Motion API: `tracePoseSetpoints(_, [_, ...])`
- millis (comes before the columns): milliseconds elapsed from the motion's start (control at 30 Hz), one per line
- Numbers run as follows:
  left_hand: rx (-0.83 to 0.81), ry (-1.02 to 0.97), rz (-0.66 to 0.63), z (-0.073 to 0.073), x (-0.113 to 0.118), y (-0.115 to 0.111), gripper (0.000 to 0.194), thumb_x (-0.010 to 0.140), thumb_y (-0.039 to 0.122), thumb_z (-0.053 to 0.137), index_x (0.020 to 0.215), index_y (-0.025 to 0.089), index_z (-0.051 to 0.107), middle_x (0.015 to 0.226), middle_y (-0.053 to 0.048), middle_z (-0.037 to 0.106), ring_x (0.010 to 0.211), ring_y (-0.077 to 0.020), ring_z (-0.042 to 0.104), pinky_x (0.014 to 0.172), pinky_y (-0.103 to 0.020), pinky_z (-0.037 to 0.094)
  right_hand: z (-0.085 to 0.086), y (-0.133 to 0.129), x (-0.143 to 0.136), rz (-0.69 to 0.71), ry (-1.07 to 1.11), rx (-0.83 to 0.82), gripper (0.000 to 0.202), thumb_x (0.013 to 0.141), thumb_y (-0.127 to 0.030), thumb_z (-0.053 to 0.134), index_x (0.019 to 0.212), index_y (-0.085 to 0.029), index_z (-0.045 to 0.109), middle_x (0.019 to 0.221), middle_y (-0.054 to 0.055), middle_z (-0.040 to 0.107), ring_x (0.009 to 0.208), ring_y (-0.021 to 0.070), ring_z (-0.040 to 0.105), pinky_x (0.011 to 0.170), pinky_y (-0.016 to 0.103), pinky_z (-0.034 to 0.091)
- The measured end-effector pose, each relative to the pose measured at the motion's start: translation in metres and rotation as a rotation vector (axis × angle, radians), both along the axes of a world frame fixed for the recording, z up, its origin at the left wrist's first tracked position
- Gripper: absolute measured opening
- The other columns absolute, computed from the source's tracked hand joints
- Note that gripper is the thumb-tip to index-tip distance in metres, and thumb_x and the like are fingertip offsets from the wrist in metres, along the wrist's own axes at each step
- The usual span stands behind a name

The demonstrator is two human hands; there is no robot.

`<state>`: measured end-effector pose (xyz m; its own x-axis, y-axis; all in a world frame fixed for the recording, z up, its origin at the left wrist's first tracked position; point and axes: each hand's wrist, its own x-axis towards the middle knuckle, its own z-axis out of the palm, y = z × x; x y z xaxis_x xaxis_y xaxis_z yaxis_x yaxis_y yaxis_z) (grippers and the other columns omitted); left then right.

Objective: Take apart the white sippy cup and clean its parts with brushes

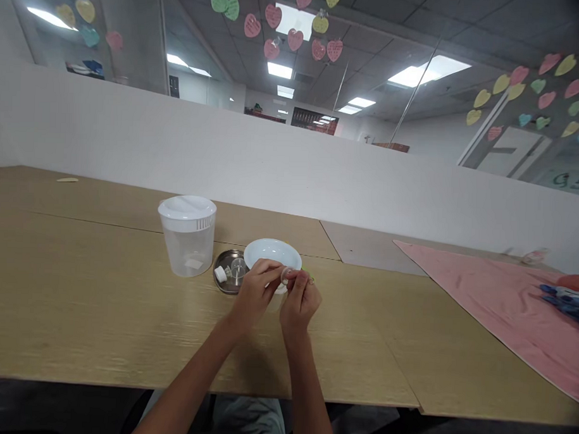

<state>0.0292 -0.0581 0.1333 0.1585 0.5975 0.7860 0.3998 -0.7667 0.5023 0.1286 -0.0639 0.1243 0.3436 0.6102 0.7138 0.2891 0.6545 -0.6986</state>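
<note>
Above the front of a white bowl (269, 247), both my hands meet around a small clear round piece (286, 276), whose exact kind I cannot make out. My left hand (256, 290) is closed, with its fingertips pinching the piece from the left. From the right, my right hand (300, 301) grips it between thumb and fingers. A speck of green shows behind the right fingers, mostly hidden. Just left of the bowl, a round metal dish (226, 289) holds a white cap (220, 275) and a clear plastic part (238, 268).
A translucent bucket (186, 245) with a white lid stands left of the dish. On the right a pink cloth (495, 300) covers the table (124, 325), with a dark blue patterned item (569, 303) on it. A low white wall (272, 172) runs behind.
</note>
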Motion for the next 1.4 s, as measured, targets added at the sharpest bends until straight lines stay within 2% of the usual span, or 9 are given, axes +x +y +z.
tracePoseSetpoints(167, [0.008, 0.084, -0.028, -0.001, -0.010, 0.017, 0.018, 0.090, 0.021, 0.047, 0.090, 0.019, 0.066, 0.091, -0.005, 0.062, 0.088, -0.0174, 0.056, 0.077, -0.029, 0.045, -0.006, 0.001, 0.005, 0.070, 0.030, -0.034, 0.041, 0.094, -0.039, 0.034, 0.070, -0.014, 0.057, 0.055, -0.003, 0.045, 0.049, 0.0075, 0.041, 0.049, 0.019, 0.034])
tracePoseSetpoints(267, [0.040, 0.113, -0.033, -0.001, -0.013, 0.025, 0.018, 0.090, 0.024, 0.050, 0.083, 0.019, 0.066, 0.087, -0.005, 0.062, 0.084, -0.0166, 0.056, 0.075, -0.028, 0.045, -0.011, 0.000, 0.008, 0.054, 0.062, -0.021, 0.040, 0.094, -0.038, 0.034, 0.070, -0.014, 0.056, 0.053, -0.004, 0.042, 0.047, 0.0073, 0.039, 0.047, 0.019, 0.032])
tracePoseSetpoints(533, [0.087, 0.031, -0.002, -0.006, 0.003, 0.009, 0.016, 0.089, 0.019, 0.050, 0.089, 0.019, 0.066, 0.091, -0.005, 0.062, 0.088, -0.0161, 0.057, 0.078, -0.028, 0.046, -0.012, 0.000, 0.011, 0.014, 0.012, 0.048, 0.040, 0.094, -0.036, 0.034, 0.070, -0.015, 0.058, 0.059, -0.001, 0.048, 0.053, 0.0088, 0.044, 0.049, 0.020, 0.035])
tracePoseSetpoints(733, [0.186, 0.054, -0.043, -0.010, -0.003, 0.019, 0.017, 0.090, 0.022, 0.049, 0.088, 0.017, 0.065, 0.083, -0.005, 0.064, 0.079, -0.0147, 0.058, 0.069, -0.025, 0.048, -0.017, -0.011, 0.016, -0.042, -0.019, 0.038, 0.039, 0.094, -0.035, 0.036, 0.067, -0.015, 0.057, 0.053, -0.003, 0.044, 0.048, 0.0077, 0.043, 0.046, 0.019, 0.033])
tracePoseSetpoints(933, [0.385, 0.176, -0.063, 0.008, -0.013, 0.030, 0.015, 0.091, 0.017, 0.047, 0.091, 0.016, 0.063, 0.086, -0.005, 0.067, 0.081, -0.0136, 0.059, 0.076, -0.027, 0.047, 0.004, -0.030, 0.020, -0.132, 0.003, 0.127, 0.040, 0.093, -0.036, 0.037, 0.064, -0.015, 0.056, 0.051, -0.002, 0.043, 0.043, 0.0072, 0.040, 0.042, 0.020, 0.030])
tracePoseSetpoints(1033, [0.426, 0.189, -0.059, 0.011, -0.014, 0.037, 0.019, 0.092, 0.018, 0.045, 0.090, 0.016, 0.063, 0.086, -0.006, 0.069, 0.083, -0.0152, 0.061, 0.078, -0.030, 0.047, 0.016, -0.036, 0.022, -0.161, 0.099, 0.214, 0.042, 0.094, -0.034, 0.037, 0.060, -0.015, 0.053, 0.047, -0.003, 0.039, 0.040, 0.0065, 0.035, 0.040, 0.020, 0.025])
tracePoseSetpoints(1167, [0.198, 0.161, 0.033, 0.004, -0.018, 0.055, 0.021, 0.091, 0.020, 0.045, 0.090, 0.017, 0.066, 0.090, -0.006, 0.068, 0.086, -0.0167, 0.060, 0.081, -0.031, 0.047, 0.017, -0.024, 0.032, -0.204, 0.286, 0.293, 0.041, 0.093, -0.038, 0.037, 0.060, -0.016, 0.048, 0.049, -0.004, 0.037, 0.042, 0.0075, 0.035, 0.042, 0.022, 0.026])
tracePoseSetpoints(1267, [-0.025, 0.288, 0.115, -0.004, -0.021, 0.076, 0.019, 0.089, 0.020, 0.048, 0.091, 0.018, 0.067, 0.094, -0.006, 0.066, 0.090, -0.0183, 0.058, 0.084, -0.032, 0.046, 0.006, 0.002, 0.039, -0.208, 0.267, 0.088, 0.042, 0.091, -0.047, 0.039, 0.066, -0.015, 0.052, 0.053, -0.002, 0.043, 0.046, 0.0083, 0.040, 0.045, 0.022, 0.031])
tracePoseSetpoints(1400, [-0.125, 0.449, 0.107, -0.015, -0.021, 0.104, 0.019, 0.084, 0.013, 0.050, 0.081, 0.016, 0.068, 0.089, -0.009, 0.065, 0.088, -0.0211, 0.057, 0.081, -0.033, 0.045, -0.013, 0.039, 0.043, -0.050, 0.346, -0.184, 0.045, 0.085, -0.055, 0.042, 0.074, -0.013, 0.054, 0.059, -0.002, 0.047, 0.047, 0.0085, 0.043, 0.045, 0.023, 0.036])
